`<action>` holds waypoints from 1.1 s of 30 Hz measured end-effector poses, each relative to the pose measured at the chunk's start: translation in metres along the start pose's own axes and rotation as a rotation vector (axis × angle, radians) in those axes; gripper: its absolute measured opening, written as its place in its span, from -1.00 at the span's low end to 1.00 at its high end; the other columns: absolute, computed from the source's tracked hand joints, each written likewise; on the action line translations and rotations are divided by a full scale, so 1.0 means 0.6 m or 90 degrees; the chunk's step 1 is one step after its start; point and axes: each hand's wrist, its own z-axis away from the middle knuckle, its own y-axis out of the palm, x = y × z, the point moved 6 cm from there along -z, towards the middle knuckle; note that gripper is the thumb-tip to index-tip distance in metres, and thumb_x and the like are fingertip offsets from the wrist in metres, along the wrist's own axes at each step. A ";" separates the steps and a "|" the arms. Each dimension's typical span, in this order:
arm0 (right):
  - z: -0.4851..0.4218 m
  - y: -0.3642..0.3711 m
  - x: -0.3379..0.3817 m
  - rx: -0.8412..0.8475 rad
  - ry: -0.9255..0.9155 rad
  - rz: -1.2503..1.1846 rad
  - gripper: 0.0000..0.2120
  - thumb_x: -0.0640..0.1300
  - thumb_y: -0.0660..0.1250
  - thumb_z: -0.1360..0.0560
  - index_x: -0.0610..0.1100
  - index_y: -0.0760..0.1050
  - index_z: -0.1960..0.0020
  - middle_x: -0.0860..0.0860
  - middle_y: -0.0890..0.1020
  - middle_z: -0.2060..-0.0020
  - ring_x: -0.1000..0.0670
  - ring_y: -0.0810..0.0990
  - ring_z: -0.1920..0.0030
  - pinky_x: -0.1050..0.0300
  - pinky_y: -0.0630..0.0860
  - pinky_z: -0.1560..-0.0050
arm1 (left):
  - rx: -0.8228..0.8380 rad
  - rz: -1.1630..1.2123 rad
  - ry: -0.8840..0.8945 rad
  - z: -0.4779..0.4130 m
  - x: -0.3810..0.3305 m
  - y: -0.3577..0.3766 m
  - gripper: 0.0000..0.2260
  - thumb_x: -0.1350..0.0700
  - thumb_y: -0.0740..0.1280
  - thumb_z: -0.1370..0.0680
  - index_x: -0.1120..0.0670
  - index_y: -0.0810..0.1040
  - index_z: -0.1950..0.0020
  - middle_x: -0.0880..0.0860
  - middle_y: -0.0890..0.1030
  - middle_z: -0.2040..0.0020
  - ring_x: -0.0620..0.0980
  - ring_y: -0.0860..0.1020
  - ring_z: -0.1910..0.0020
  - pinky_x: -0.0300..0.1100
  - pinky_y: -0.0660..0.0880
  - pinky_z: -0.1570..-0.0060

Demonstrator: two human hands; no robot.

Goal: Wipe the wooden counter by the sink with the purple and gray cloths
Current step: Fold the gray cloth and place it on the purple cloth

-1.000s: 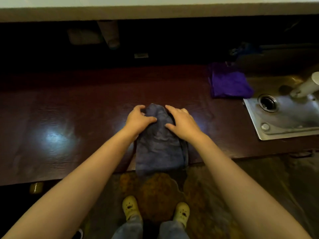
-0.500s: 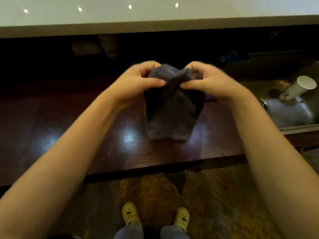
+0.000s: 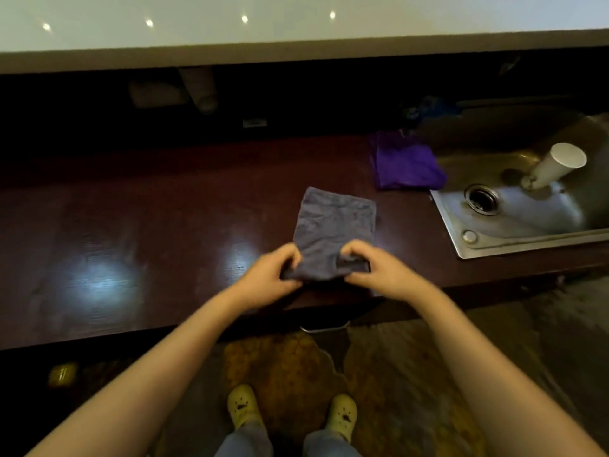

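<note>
Pinching gray cloth [image 3: 333, 232] | hands [image 3: 270, 275] blurred | near edge hidden

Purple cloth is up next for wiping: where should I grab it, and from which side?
Pinch the purple cloth at its near edge, coming from the counter's front. It lies flat and loosely folded beside the sink, and that edge looks clear of the rim.

Both hands pinching gray cloth [image 3: 334, 232] (near edge), wooden counter [image 3: 164, 225]

Gray cloth [image 3: 334, 232], purple cloth [image 3: 407, 166], dk brown counter [image 3: 164, 225], yellow shoes [image 3: 244, 405].
</note>
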 end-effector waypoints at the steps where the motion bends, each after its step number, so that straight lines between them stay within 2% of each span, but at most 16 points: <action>1: 0.014 0.015 -0.012 0.010 0.023 -0.014 -0.67 -0.37 0.38 -0.40 -0.12 0.44 -0.09 0.06 0.51 0.01 0.33 0.46 0.01 0.48 0.34 -0.05 | 0.018 0.020 -0.020 0.009 0.010 0.018 -0.75 0.25 0.38 -0.36 0.03 0.34 0.15 -0.12 0.53 0.15 -0.25 0.50 0.14 -0.27 0.43 0.09; 3: 0.037 0.033 -0.025 0.003 0.041 -0.008 -0.67 -0.29 0.40 -0.41 -0.10 0.49 -0.15 0.12 0.53 -0.03 0.18 0.48 -0.10 0.49 0.32 -0.10 | 0.036 0.049 -0.022 0.023 0.011 0.040 -0.65 0.32 0.36 -0.36 -0.05 0.35 0.05 -0.09 0.53 0.11 -0.23 0.53 0.11 -0.33 0.44 0.06; 5: 0.052 0.040 -0.029 -0.021 0.021 0.019 -0.75 -0.19 0.43 -0.41 -0.03 0.54 -0.06 0.09 0.56 -0.01 0.06 0.49 -0.12 0.29 0.36 -0.17 | 0.038 0.010 -0.006 0.032 0.006 0.050 -0.60 0.26 0.37 -0.33 -0.10 0.39 -0.06 -0.07 0.49 0.11 -0.22 0.50 0.11 -0.37 0.41 0.08; 7: 0.063 0.041 -0.029 -0.034 0.008 0.024 -0.82 -0.15 0.44 -0.39 0.08 0.55 0.09 0.08 0.58 0.01 0.05 0.51 -0.12 0.13 0.38 -0.20 | 0.024 -0.066 0.012 0.035 0.006 0.057 -0.63 0.25 0.39 -0.34 -0.04 0.50 -0.09 -0.01 0.45 0.06 -0.21 0.46 0.08 -0.39 0.37 0.03; 9: 0.072 0.035 -0.034 -0.056 0.018 0.007 -0.76 -0.19 0.45 -0.39 0.16 0.53 0.19 0.09 0.57 0.00 0.09 0.53 -0.12 0.18 0.38 -0.19 | 0.005 -0.111 -0.001 0.036 0.004 0.061 -0.69 0.23 0.39 -0.37 0.02 0.54 -0.09 0.04 0.43 -0.03 -0.13 0.44 -0.02 -0.41 0.34 -0.04; 12: 0.094 0.023 -0.039 -0.099 0.043 -0.081 -0.74 -0.27 0.41 -0.42 0.10 0.52 0.21 0.03 0.61 0.02 0.21 0.56 -0.02 0.37 0.42 -0.08 | -0.012 -0.151 0.017 0.036 -0.017 0.067 -0.73 0.12 0.42 -0.41 0.03 0.54 -0.10 0.01 0.52 -0.07 -0.09 0.48 -0.06 -0.40 0.33 -0.02; 16: 0.111 0.020 -0.063 -0.116 0.079 -0.138 -0.85 -0.25 0.35 -0.47 -0.01 0.50 0.14 -0.01 0.62 0.13 0.12 0.57 0.11 0.17 0.46 0.03 | 0.037 -0.191 0.028 0.033 -0.032 0.088 -0.78 0.10 0.38 -0.45 -0.01 0.53 -0.09 -0.06 0.58 -0.03 -0.13 0.49 -0.05 -0.29 0.38 -0.04; 21: 0.116 0.007 -0.055 -0.053 0.031 -0.104 -0.81 -0.25 0.35 -0.47 0.04 0.48 0.15 0.04 0.57 0.21 0.16 0.53 0.17 0.26 0.42 0.09 | 0.042 -0.263 0.003 0.035 -0.045 0.103 -0.89 0.14 0.35 -0.46 0.04 0.47 0.05 -0.07 0.47 0.09 -0.06 0.44 0.01 -0.24 0.32 0.05; 24: 0.109 -0.021 -0.047 -0.063 0.002 -0.093 -0.80 -0.26 0.35 -0.47 0.05 0.47 0.15 0.00 0.58 0.21 0.10 0.53 0.18 0.22 0.42 0.11 | 0.053 -0.282 -0.024 0.030 -0.052 0.093 -0.86 0.13 0.38 -0.44 0.03 0.43 0.09 -0.01 0.52 0.11 -0.04 0.47 0.07 -0.20 0.33 0.12; 26: 0.104 -0.044 -0.040 -0.084 -0.012 -0.067 -0.83 -0.23 0.33 -0.49 0.04 0.45 0.13 0.01 0.57 0.22 0.04 0.53 0.17 0.16 0.43 0.11 | 0.025 -0.270 -0.037 0.026 -0.062 0.077 -0.84 0.11 0.40 -0.43 0.04 0.44 0.08 -0.02 0.53 0.14 -0.10 0.47 0.17 -0.26 0.32 0.23; 28: 0.098 -0.059 -0.034 -0.097 -0.017 -0.037 -0.90 -0.21 0.30 -0.51 -0.02 0.42 0.10 0.06 0.54 0.26 0.07 0.51 0.23 0.24 0.41 0.18 | -0.030 -0.216 -0.046 0.023 -0.075 0.054 -0.82 0.10 0.42 -0.43 0.05 0.48 0.04 -0.03 0.57 0.11 -0.18 0.47 0.23 -0.34 0.33 0.25; 30: 0.090 -0.066 -0.029 -0.119 -0.019 -0.021 -0.91 -0.22 0.29 -0.51 -0.07 0.41 0.09 0.10 0.51 0.30 0.16 0.47 0.29 0.37 0.35 0.26 | -0.088 -0.137 -0.052 0.018 -0.082 0.033 -0.83 0.09 0.43 -0.43 -0.01 0.49 0.05 -0.05 0.58 0.07 -0.16 0.53 0.16 -0.28 0.41 0.15; 33: 0.065 -0.085 -0.034 -0.206 -0.003 -0.047 -0.86 -0.28 0.32 -0.47 -0.07 0.43 0.12 0.09 0.52 0.30 0.20 0.48 0.30 0.43 0.36 0.24 | -0.160 -0.021 -0.062 -0.004 -0.077 0.011 -0.78 0.14 0.42 -0.44 -0.14 0.47 0.05 -0.14 0.56 0.04 -0.08 0.56 0.03 -0.13 0.49 0.05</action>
